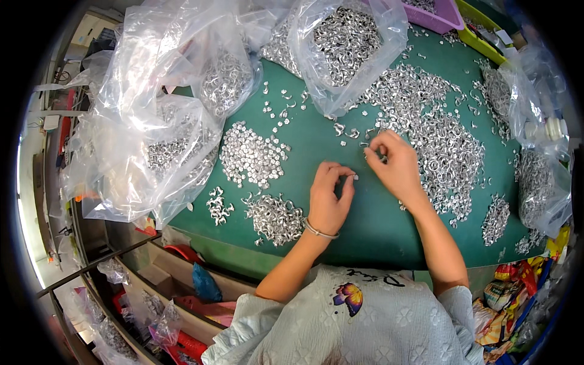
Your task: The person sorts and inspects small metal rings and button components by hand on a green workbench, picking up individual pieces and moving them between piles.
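Observation:
Over the green tabletop (377, 231), my left hand (329, 194) pinches a small silver flower-shaped piece (356, 177) between thumb and fingertips. To its right, my right hand (395, 165) is closed in a pinch on a small silver metal piece (366, 147), mostly covered by the fingers. Beside that hand spreads a large heap of curved silver pieces (447, 152). Left of my left hand lie a pile of small flower-shaped pieces (252, 155) and, nearer me, a mound of curved pieces (274, 219) with a smaller cluster (219, 207) next to it.
Clear plastic bags (176, 152) of silver parts crowd the left, and an opened bag (347, 48) stands at the back. A purple bin (441, 18) and a yellow-green bin (477, 36) sit at the far right. More filled bags (535, 188) line the right edge. An open drawer (176, 274) is below left.

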The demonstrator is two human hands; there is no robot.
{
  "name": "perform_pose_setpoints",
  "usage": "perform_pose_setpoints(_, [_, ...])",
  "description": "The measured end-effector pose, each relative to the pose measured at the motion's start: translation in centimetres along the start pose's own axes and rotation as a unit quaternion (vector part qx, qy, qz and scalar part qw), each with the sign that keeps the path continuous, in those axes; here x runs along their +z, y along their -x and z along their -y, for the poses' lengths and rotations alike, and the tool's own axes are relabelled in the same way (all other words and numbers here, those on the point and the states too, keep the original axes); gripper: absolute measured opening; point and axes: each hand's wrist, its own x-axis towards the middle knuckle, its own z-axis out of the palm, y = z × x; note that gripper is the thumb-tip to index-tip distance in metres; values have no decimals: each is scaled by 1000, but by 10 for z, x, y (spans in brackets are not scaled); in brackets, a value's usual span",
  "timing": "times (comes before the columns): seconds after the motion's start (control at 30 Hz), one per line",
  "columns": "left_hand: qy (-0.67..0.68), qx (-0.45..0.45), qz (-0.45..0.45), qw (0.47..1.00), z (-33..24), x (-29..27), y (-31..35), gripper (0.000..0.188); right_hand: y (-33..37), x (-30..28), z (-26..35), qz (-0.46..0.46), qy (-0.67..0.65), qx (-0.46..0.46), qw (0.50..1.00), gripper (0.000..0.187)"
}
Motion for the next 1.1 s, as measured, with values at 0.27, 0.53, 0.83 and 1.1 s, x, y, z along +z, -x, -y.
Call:
perform_pose_setpoints(0.27, [541, -271, 122, 787, 14, -10, -6, 10, -4, -34, 7, 88, -527, 270, 801, 7])
perform_pose_setpoints(0.53, [709, -232, 87, 660, 25, -10, -3, 15, -24, 18, 1, -21, 186, -116, 976, 16])
perform_pose_setpoints(0.83, [554, -236, 21, 798, 14, -2, -10, 23, -7, -40, -1, 109, -647, 272, 704, 12])
perform_pose_setpoints(1.1, [431, -215, 26, 876, 10, -3, -21, 23, 1, -36, -5, 105, -723, 318, 605, 15])
